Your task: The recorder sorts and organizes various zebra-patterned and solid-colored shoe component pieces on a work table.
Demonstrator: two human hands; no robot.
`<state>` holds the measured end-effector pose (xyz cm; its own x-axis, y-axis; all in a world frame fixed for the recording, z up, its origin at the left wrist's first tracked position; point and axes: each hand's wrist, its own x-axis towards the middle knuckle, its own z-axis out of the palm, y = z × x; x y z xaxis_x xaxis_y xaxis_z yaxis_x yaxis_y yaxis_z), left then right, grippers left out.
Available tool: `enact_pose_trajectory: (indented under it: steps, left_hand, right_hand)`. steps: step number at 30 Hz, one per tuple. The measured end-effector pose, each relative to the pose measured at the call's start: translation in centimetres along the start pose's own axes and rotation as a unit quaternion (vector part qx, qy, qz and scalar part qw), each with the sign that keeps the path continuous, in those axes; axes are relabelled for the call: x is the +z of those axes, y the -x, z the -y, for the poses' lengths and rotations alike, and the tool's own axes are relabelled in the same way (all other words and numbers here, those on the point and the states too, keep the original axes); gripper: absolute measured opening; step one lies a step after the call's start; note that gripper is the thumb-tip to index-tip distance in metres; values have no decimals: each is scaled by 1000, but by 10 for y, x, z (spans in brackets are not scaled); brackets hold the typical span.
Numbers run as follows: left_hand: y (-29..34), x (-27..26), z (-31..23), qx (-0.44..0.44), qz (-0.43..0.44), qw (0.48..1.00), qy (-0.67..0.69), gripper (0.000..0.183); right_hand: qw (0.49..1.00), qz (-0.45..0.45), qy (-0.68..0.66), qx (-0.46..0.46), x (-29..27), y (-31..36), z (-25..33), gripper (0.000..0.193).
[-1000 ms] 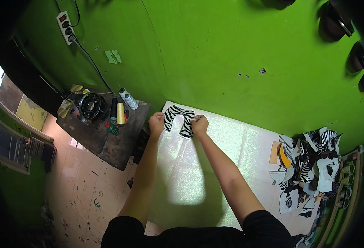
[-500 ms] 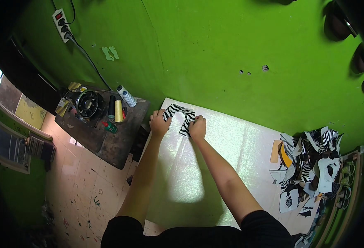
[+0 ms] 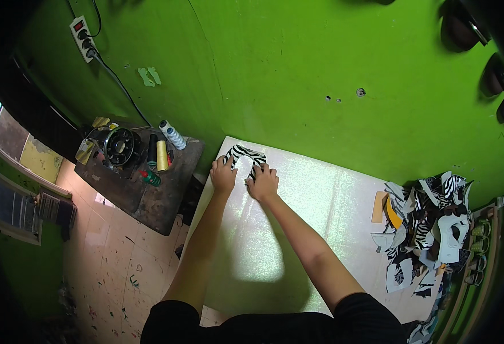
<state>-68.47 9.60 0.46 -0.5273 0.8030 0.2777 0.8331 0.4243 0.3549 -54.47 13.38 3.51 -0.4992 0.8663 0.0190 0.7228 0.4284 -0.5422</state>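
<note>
A green wall (image 3: 286, 69) behind, a shimmering white table (image 3: 306, 215) below, left hand (image 3: 223, 175) and right hand (image 3: 264, 183) spread-fingered on a striped piece (image 3: 250, 153).

The left hand (image 3: 223, 176) and right hand (image 3: 264, 184), fingers spread, rest on the two legs of an arch-shaped zebra piece (image 3: 256, 155) at the far left corner of a white desk (image 3: 309, 229). Scraps (image 3: 449, 241) are heaped at its right. On a dark desk (image 3: 169, 200) to the left stand spools (image 3: 161, 157) beside a green bottle (image 3: 152, 179). A power strip (image 3: 82, 39) hangs on the green wall (image 3: 286, 74).
</note>
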Motion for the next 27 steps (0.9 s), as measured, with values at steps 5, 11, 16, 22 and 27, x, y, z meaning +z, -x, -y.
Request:
enact_pose_trajectory:
  steps: [5,11,16,22,27]
  left_hand:
    - [18,-16,-13,6,-19,1000,-11,51]
    - [79,-38,-42,-36,-15,997,61,50]
    - [170,-48,-92,-33,63,983,169,46]
    - [267,-46,-161,78,139,945,284,48]
    - [309,-61,-210,151,211,920,295,42]
  right_hand:
    - [988,-92,-111,-59,-9,28,-25,38]
    - [966,-168,-168,-105,-37,133,-69,24]
    - [975,-173,-115,-77,-63,226,-117,19]
    - [968,-224,-102,49,-99,301,-138,17]
    - [954,-270,-103,77,-122,339,-157,15]
